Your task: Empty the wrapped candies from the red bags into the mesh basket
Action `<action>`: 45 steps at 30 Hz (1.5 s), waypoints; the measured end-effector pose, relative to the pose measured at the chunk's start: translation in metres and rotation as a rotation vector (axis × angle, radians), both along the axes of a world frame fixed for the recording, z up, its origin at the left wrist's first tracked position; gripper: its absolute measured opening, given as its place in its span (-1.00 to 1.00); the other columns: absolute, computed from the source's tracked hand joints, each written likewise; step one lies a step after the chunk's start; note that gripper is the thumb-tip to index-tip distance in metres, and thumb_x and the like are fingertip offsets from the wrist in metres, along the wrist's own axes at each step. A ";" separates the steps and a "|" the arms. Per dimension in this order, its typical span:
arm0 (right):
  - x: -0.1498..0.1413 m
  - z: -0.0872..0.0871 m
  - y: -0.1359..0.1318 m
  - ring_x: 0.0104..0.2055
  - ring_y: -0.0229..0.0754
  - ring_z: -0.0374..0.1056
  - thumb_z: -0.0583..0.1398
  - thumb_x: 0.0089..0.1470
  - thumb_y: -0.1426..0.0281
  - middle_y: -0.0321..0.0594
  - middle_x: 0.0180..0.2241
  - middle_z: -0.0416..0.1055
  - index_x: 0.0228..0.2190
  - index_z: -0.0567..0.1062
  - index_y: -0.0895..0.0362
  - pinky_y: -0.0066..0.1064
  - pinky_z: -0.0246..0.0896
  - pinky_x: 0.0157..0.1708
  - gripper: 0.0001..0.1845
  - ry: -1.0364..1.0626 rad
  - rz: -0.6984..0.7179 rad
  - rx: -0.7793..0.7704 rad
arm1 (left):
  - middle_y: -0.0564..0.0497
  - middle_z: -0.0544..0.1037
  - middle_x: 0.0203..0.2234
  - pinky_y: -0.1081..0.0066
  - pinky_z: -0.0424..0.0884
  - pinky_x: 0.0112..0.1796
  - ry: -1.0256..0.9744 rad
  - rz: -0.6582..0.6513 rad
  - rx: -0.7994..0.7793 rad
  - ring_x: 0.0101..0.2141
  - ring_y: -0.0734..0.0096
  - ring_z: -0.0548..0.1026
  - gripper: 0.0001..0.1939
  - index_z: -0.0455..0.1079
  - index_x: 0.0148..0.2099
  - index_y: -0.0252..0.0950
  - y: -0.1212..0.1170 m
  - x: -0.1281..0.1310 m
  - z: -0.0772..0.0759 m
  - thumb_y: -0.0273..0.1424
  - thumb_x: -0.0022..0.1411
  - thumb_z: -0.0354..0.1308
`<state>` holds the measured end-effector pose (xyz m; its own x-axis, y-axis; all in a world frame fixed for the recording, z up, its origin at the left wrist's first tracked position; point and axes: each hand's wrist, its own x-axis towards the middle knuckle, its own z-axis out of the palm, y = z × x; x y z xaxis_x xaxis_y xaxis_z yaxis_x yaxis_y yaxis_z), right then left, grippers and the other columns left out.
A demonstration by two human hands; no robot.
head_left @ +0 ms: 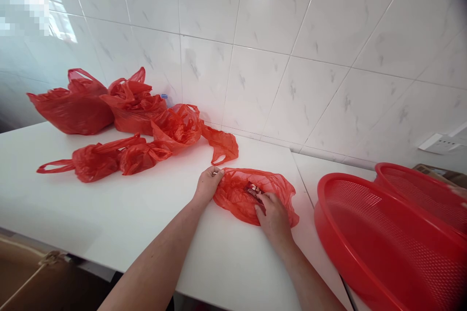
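An open red plastic bag (237, 209) lies on the white table in front of me. My left hand (208, 184) pinches the bag's left edge between thumb and fingers. Inside the bag's mouth, my right hand (273, 214) has its fingers closed on a small dark-red packet (254, 189) with pale printing. Part of that packet is hidden by the fingers and the bag film. Just behind the bag, a flat piece of red plastic bag (223, 143) with a handle hole rests near the wall.
Several filled red plastic bags (78, 112) stand at the back left, with knotted red bundles (97, 161) before them. At the right are red perforated baskets (328, 194). A tiled wall (204, 77) closes off the back; a cardboard box (32, 277) sits below the table's left front edge.
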<state>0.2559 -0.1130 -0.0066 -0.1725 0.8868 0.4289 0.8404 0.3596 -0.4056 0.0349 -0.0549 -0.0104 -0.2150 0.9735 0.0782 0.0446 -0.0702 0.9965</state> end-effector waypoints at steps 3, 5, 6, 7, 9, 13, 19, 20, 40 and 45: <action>0.000 0.001 -0.001 -0.14 -0.11 0.32 0.05 0.08 0.45 -0.14 -0.15 0.33 -0.12 0.45 0.11 -0.26 0.31 -0.17 -0.67 0.006 -0.001 -0.026 | 0.10 0.40 -0.62 0.52 0.18 -0.61 -0.008 -0.004 -0.009 -0.64 0.53 0.30 -0.66 0.29 -0.42 -0.26 -0.001 0.000 0.002 -0.06 0.06 0.10; 0.000 0.002 -0.001 -0.14 -0.12 0.31 0.05 0.08 0.44 -0.15 -0.15 0.33 -0.11 0.45 0.11 -0.26 0.31 -0.17 -0.67 0.012 -0.006 -0.039 | 0.11 0.41 -0.62 0.52 0.19 -0.61 -0.017 -0.007 -0.017 -0.64 0.53 0.31 -0.66 0.29 -0.42 -0.25 -0.002 0.001 0.003 -0.06 0.06 0.11; -0.001 0.002 -0.002 -0.14 -0.12 0.31 0.05 0.08 0.44 -0.15 -0.14 0.33 -0.10 0.45 0.10 -0.26 0.31 -0.17 -0.66 0.014 -0.008 -0.041 | 0.11 0.41 -0.62 0.52 0.19 -0.60 -0.020 -0.007 -0.020 -0.64 0.53 0.31 -0.66 0.29 -0.42 -0.25 -0.002 0.001 0.003 -0.06 0.05 0.11; -0.001 0.002 -0.002 -0.13 -0.12 0.31 0.05 0.08 0.44 -0.15 -0.14 0.33 -0.09 0.45 0.10 -0.26 0.31 -0.17 -0.65 0.016 -0.010 -0.041 | 0.11 0.41 -0.62 0.52 0.18 -0.60 -0.021 -0.007 -0.021 -0.64 0.53 0.31 -0.66 0.29 -0.43 -0.25 -0.002 0.001 0.003 -0.06 0.05 0.11; -0.001 0.002 -0.003 -0.12 -0.11 0.31 0.06 0.07 0.45 -0.15 -0.14 0.33 -0.07 0.44 0.10 -0.27 0.31 -0.16 -0.63 0.017 -0.009 -0.037 | 0.11 0.41 -0.62 0.52 0.18 -0.60 -0.018 -0.007 -0.018 -0.64 0.53 0.31 -0.66 0.30 -0.43 -0.26 -0.002 0.001 0.003 -0.07 0.05 0.11; -0.001 0.001 -0.003 -0.11 -0.11 0.31 0.05 0.07 0.45 -0.15 -0.14 0.33 -0.05 0.44 0.09 -0.27 0.30 -0.14 -0.61 0.013 -0.007 -0.041 | 0.11 0.40 -0.62 0.52 0.19 -0.60 -0.019 -0.010 -0.011 -0.64 0.53 0.31 -0.66 0.30 -0.42 -0.26 -0.001 0.000 0.003 -0.06 0.05 0.11; 0.000 -0.001 0.001 -0.11 -0.10 0.31 0.07 0.05 0.45 -0.15 -0.14 0.34 -0.08 0.46 0.08 -0.25 0.30 -0.13 -0.62 0.019 -0.025 -0.050 | 0.08 0.46 -0.56 0.49 0.29 -0.53 -0.074 -0.043 0.024 -0.58 0.48 0.38 -0.66 0.33 -0.36 -0.26 -0.006 0.003 0.009 -0.07 0.04 0.14; 0.000 -0.001 0.001 -0.11 -0.10 0.31 0.07 0.05 0.45 -0.15 -0.13 0.34 -0.08 0.46 0.08 -0.25 0.29 -0.13 -0.62 0.022 -0.026 -0.048 | 0.06 0.49 -0.52 0.47 0.31 -0.50 -0.088 -0.061 0.025 -0.54 0.45 0.42 -0.65 0.35 -0.33 -0.26 -0.007 0.003 0.010 -0.07 0.04 0.15; 0.000 0.021 -0.022 0.09 -0.10 0.19 0.07 0.06 0.52 -0.16 0.06 0.25 -0.01 0.40 0.02 -0.17 0.19 0.06 -0.56 0.126 0.071 0.170 | 0.00 0.55 -0.45 0.43 0.41 -0.44 -0.059 -0.086 0.035 -0.48 0.36 0.49 -0.57 0.42 -0.21 -0.31 -0.010 0.003 0.021 -0.10 -0.04 0.22; 0.025 0.043 -0.079 0.10 -0.09 0.18 0.08 0.10 0.49 -0.13 0.06 0.23 -0.04 0.38 0.00 -0.14 0.21 0.03 -0.62 0.141 -0.018 0.299 | -0.01 0.57 -0.41 0.43 0.42 -0.45 -0.022 -0.102 -0.016 -0.46 0.33 0.51 -0.58 0.41 -0.20 -0.28 -0.007 0.000 0.018 -0.09 -0.02 0.21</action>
